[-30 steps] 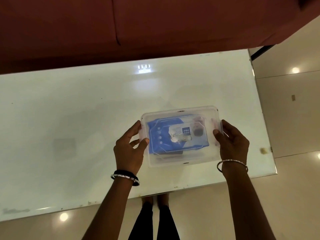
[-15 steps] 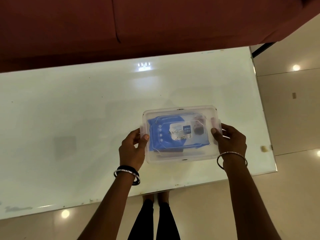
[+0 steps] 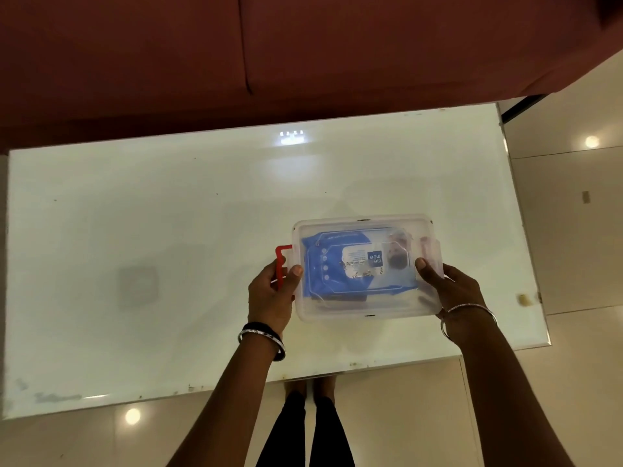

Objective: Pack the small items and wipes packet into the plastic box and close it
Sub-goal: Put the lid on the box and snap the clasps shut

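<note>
A clear plastic box (image 3: 365, 308) with its lid on rests on the white glass table (image 3: 168, 230), right of centre. Through the lid I see a blue wipes packet (image 3: 337, 264); small items under it are too blurred to name. My left hand (image 3: 271, 293) grips the box's left end, thumb on the lid, fingers on a red latch (image 3: 280, 256) that sticks out from the side. At the box's right end my right hand (image 3: 451, 286) holds on, thumb pressed on the lid beside the right latch.
A dark red sofa (image 3: 303, 55) runs along the table's far edge. The table's right edge (image 3: 526, 251) lies close to the box, with glossy floor tiles beyond. My legs stand below the near edge.
The red latch on the left end has swung out into view under my left fingers. Both hands stay on the box's ends, and the box has hardly moved.
</note>
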